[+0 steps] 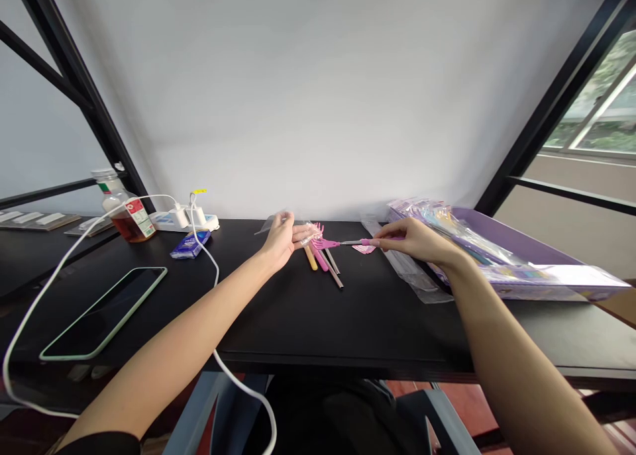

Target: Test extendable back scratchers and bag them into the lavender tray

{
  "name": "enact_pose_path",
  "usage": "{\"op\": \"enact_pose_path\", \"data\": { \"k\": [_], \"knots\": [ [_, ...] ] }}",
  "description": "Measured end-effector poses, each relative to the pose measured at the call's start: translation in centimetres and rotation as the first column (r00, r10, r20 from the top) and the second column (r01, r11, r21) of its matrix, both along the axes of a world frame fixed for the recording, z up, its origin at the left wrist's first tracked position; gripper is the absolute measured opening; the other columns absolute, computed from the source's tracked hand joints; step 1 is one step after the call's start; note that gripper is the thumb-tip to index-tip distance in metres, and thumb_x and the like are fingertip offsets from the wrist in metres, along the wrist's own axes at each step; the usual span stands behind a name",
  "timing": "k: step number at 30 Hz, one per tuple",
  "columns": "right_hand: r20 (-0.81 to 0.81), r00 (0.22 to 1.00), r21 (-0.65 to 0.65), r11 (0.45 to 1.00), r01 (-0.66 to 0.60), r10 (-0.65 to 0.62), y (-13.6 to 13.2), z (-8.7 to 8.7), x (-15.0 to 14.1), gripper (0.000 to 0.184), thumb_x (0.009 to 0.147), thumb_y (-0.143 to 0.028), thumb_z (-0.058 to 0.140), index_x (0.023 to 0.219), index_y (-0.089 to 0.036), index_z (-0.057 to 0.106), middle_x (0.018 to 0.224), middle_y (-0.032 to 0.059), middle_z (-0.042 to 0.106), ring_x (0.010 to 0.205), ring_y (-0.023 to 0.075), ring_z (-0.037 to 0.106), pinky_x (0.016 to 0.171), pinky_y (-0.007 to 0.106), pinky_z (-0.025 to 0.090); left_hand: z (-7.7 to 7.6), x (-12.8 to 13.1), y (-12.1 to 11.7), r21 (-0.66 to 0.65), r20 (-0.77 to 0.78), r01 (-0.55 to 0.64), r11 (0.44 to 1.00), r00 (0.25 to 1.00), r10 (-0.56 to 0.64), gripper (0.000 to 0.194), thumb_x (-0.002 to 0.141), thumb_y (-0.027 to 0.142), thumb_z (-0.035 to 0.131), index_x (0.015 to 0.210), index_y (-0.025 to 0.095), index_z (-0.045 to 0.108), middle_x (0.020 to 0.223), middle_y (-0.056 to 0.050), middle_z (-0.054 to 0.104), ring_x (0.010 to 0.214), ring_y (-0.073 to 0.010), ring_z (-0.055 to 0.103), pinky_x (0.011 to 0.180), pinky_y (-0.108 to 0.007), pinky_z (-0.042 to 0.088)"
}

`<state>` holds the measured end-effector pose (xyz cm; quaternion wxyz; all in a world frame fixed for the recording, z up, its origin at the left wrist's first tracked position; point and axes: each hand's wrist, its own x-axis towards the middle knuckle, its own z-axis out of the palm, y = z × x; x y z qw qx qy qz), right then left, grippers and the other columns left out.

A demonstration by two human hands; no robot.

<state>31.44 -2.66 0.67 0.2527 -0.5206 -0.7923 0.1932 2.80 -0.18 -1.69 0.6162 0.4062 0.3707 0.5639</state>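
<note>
right hand (415, 238) pinching a pink rake-headed tool (325, 243), left hand (281, 240) open against crumpled plastic (311, 233), purple tray (517, 238) beyond (phone (102, 312) off left)

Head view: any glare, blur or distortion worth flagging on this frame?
In the head view, the window is bright and partly washed out; wide-angle distortion makes the black frame post lean and stretches the forearms; the left hand and right hand show no heavy blur.
</note>
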Motion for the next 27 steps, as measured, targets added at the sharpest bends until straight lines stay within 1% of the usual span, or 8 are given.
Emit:
{"op": "enact_pose_path", "data": {
  "k": [5,8,11,16,19,21,24,27],
  "knots": [
    [-0.006,1.0,0.041,0.999,0.008,-0.008,0.2,-0.2,0.1,0.041,0.078,-0.063,0.069,0.084,-0.024,0.081,0.076,0.0043,0.074,0.071,0.0209,0.061,0.062,0.031,0.042,0.1,0.2,-0.2,-0.031,0.006,0.01,0.999,1.0,-0.009,0.016,0.102,0.037,0.047,0.108,0.027,0.037,0.083,-0.008,0.076,0.074,-0.023,0.076,0.069,-0.036,0.058],
    [0.004,0.999,0.068,0.997,0.033,-0.033,0.3,-0.3,0.2,0.04,0.08,-0.062,0.068,0.086,-0.025,0.082,0.08,0.0034,0.076,0.073,0.0214,0.063,0.064,0.031,0.043,0.3,0.2,-0.2,-0.07,0.001,0.012,0.997,1.0,-0.012,0.011,0.103,0.034,0.042,0.108,0.026,0.037,0.084,-0.01,0.076,0.073,-0.0238,0.076,0.065,-0.034,0.058],
    [0.001,0.998,0.082,0.995,0.06,-0.061,0.5,-0.5,0.3,0.036,0.08,-0.059,0.068,0.089,-0.026,0.081,0.081,0.0022,0.077,0.076,0.0218,0.065,0.066,0.031,0.043,0.4,0.1,-0.2,-0.097,-0.005,0.015,0.995,1.0,-0.016,0.013,0.103,0.035,0.043,0.109,0.025,0.04,0.087,-0.012,0.076,0.073,-0.0252,0.076,0.063,-0.034,0.058],
    [-0.005,0.999,0.071,0.997,0.036,-0.036,0.3,-0.3,0.2,0.036,0.079,-0.058,0.07,0.089,-0.025,0.081,0.084,0.0034,0.077,0.078,0.0228,0.066,0.07,0.032,0.045,0.5,-0.2,-0.3,-0.102,-0.018,0.036,0.994,0.999,-0.038,0.013,0.102,0.035,0.043,0.107,0.023,0.043,0.09,-0.014,0.076,0.079,-0.0283,0.076,0.071,-0.044,0.059],
    [-0.017,0.999,0.055,0.998,0.032,-0.031,-0.2,0.1,-0.5,0.039,0.08,-0.061,0.068,0.086,-0.024,0.08,0.082,0.004,0.076,0.077,0.0226,0.065,0.069,0.032,0.043,0.4,-0.2,-0.2,-0.09,0.022,0.074,0.993,0.997,-0.072,0.015,0.099,0.037,0.051,0.1,0.022,0.045,0.091,-0.015,0.075,0.082,-0.0283,0.075,0.079,-0.05,0.058],
    [-0.044,0.998,0.045,0.998,0.04,-0.038,-0.5,0.2,-1.2,0.044,0.08,-0.065,0.066,0.083,-0.022,0.077,0.079,0.0045,0.074,0.075,0.0217,0.063,0.068,0.032,0.042,0.2,-0.1,-0.2,-0.063,0.062,0.099,0.993,0.994,-0.095,0.017,0.096,0.035,0.057,0.095,0.022,0.046,0.088,-0.011,0.074,0.081,-0.0252,0.075,0.084,-0.05,0.057],
    [-0.095,0.994,0.028,0.998,0.048,-0.046,-0.7,-0.1,-2.2,0.05,0.077,-0.07,0.066,0.08,-0.02,0.071,0.07,0.0036,0.069,0.068,0.0182,0.058,0.064,0.031,0.04,0.0,0.2,-0.2,-0.015,0.114,0.095,0.995,0.989,-0.092,0.021,0.093,0.033,0.065,0.09,0.022,0.047,0.079,-0.004,0.071,0.077,-0.0199,0.073,0.089,-0.048,0.057],
    [-0.155,0.988,-0.032,0.999,0.017,-0.022,-0.5,-0.6,-2.9,0.049,0.076,-0.068,0.068,0.082,-0.02,0.063,0.064,0.0001,0.062,0.061,0.0142,0.05,0.059,0.029,0.034,-0.1,0.4,-0.4,0.013,0.157,0.096,0.995,0.983,-0.096,0.024,0.089,0.034,0.07,0.09,0.021,0.05,0.079,-0.003,0.071,0.08,-0.0191,0.073,0.091,-0.045,0.056]
  ]
}}
